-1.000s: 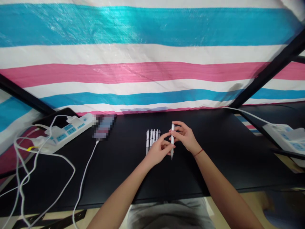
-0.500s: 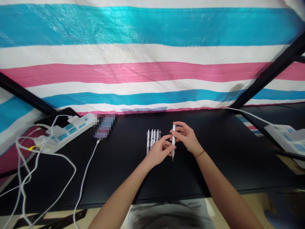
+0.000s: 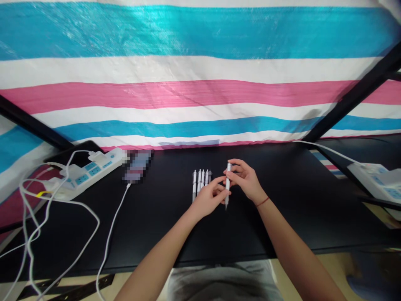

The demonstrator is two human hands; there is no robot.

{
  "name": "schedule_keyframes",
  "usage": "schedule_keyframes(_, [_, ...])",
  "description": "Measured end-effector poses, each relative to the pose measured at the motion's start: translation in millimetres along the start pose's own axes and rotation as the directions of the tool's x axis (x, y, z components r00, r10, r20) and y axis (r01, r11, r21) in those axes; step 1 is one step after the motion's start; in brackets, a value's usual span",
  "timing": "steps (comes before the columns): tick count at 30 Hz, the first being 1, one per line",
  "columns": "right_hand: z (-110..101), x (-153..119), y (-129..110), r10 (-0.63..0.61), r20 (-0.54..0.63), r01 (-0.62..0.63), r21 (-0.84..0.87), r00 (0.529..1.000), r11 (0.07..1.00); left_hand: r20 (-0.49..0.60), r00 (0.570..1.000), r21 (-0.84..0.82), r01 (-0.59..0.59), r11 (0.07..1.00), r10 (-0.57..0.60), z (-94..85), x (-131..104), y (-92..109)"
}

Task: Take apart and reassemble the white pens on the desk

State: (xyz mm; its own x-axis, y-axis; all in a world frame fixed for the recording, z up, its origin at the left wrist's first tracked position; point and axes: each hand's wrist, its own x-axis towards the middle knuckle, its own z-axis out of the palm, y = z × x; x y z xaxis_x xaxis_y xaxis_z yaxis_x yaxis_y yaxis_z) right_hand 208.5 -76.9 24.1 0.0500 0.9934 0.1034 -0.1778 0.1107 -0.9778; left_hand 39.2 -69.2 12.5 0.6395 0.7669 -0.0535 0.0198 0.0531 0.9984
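Observation:
A white pen with a grey tip is held nearly upright in the view, tip toward me, over the black table. My right hand pinches its upper part between thumb and fingers. Lower on the barrel, my left hand grips it with thumb and fingertips. Several similar white pens lie side by side just beyond my left hand, which hides their lower ends in part.
On the left, a white power strip carries plugs and tangled white cables. A pixelated phone lies on the black table with a cable attached. Another power strip sits at right. A striped sheet hangs behind.
The pen's tip has swung very slightly to the left. Both hands keep their hold on it, and the row of pens stays put.

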Motion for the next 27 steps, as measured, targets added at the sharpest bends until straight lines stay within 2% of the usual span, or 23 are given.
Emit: schedule_keyframes(27, [-1.6, 1.7, 3.9, 0.015, 0.003, -0.015, -0.005, 1.000, 1.000, -0.013, 1.000, -0.011, 0.027, 1.000, -0.027, 4.2, 1.2, -5.0])
